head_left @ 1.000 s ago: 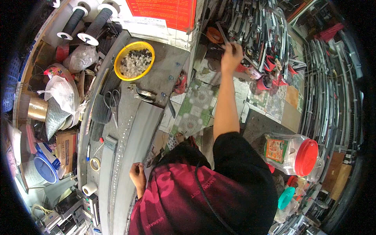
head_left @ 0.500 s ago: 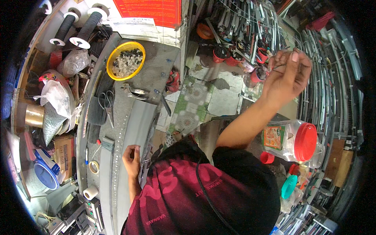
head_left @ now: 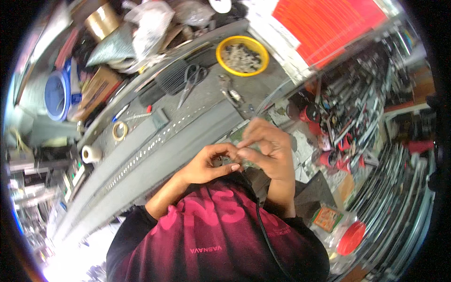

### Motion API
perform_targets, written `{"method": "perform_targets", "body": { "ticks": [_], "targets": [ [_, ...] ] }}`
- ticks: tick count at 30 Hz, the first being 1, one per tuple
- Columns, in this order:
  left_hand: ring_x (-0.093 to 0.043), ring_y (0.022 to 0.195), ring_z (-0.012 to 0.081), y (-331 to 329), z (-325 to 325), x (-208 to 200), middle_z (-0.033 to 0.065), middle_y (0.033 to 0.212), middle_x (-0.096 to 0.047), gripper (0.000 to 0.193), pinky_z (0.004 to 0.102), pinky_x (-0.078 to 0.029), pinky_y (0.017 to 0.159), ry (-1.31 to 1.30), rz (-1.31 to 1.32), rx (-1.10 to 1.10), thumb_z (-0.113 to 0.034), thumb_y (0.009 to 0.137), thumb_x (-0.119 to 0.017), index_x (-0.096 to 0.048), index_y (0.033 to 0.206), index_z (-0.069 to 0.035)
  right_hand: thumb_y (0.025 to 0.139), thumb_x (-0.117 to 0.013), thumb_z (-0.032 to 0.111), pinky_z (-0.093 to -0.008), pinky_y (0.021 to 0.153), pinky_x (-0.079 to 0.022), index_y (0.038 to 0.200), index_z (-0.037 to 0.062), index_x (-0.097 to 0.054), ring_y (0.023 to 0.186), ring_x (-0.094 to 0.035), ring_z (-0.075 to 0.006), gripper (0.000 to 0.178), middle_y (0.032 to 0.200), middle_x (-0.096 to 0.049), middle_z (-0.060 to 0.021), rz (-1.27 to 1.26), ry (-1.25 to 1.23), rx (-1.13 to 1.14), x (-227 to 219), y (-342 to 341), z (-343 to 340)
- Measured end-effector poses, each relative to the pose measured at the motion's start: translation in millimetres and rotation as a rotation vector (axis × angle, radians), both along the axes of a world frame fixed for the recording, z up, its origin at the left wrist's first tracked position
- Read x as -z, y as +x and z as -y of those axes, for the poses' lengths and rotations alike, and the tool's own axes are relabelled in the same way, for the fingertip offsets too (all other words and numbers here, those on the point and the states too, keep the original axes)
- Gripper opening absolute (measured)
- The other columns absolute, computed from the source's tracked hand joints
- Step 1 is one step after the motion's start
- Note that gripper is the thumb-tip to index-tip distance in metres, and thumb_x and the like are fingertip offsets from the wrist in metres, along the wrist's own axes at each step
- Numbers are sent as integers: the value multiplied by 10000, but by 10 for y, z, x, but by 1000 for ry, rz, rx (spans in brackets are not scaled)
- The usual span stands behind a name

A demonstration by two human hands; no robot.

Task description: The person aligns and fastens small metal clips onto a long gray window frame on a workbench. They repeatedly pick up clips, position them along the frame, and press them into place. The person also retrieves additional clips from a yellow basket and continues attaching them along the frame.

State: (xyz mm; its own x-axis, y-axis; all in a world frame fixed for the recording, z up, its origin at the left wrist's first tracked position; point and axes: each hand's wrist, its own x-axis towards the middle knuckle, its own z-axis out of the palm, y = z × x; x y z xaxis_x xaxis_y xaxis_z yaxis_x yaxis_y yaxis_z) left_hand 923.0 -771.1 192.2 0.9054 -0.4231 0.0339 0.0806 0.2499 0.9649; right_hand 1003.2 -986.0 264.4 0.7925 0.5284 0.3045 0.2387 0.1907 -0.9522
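In front of my chest my left hand (head_left: 211, 164) and my right hand (head_left: 270, 150) meet at the fingertips. The left thumb and fingers are curled together in a pinch. My right thumb and fingers close toward the same spot, a little blurred. Whatever lies between them is too small to make out. Just beyond the hands runs a long grey slat (head_left: 202, 124) on the bench, beside a row of small white dots. Farther off lie a pair of scissors (head_left: 190, 84) and a metal hand tool (head_left: 230, 91).
A yellow basket (head_left: 242, 73) of small clear and dark pieces stands at the bench's far end. A tape roll (head_left: 120, 131) and a white roll (head_left: 91, 154) lie at the left. Metal strips (head_left: 390, 188) and a red-lidded jar (head_left: 351, 238) are at the right.
My right hand has come down from the upper right to meet the left. My left hand has lifted off the bench toward my chest. The view has turned.
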Motion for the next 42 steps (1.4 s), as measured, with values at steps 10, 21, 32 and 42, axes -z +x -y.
{"method": "perform_targets", "body": {
  "ticks": [10,21,32,42],
  "targets": [
    [-754,790,245,-1310,-1461,-716,149,877,-813,96,375,-558,720,291,162,-549,-23,884,-890,-839,944,32,1045,-825,210,-341,740,-389,1075,115,-607,716,-506,-145,239,814,-558,25,-48,717,-27,-310,667,200],
    [-665,582,108,-2451,-2163,-1821,-4,740,-743,109,272,-604,626,11,750,-362,-155,908,-970,-907,989,-118,984,-860,168,-253,660,-454,907,148,-753,713,-633,-69,134,858,-774,78,181,1154,-257,-1352,761,177],
    [-723,574,178,-1843,-2034,-1549,72,707,-760,216,307,-644,582,-185,726,-240,-169,855,-1013,-899,962,-20,988,-804,246,-290,610,-527,988,91,-833,711,-688,-147,158,857,-798,-32,-152,874,-617,-520,644,165],
    [-836,953,338,-1505,-1449,-922,222,972,-836,826,427,-631,917,-129,155,-289,-354,736,-1093,-754,1330,111,958,-857,48,-363,965,-593,1450,90,-723,1082,-735,-180,512,1187,-810,-80,-100,-1049,-166,1346,2089,-324]
  ]
}}
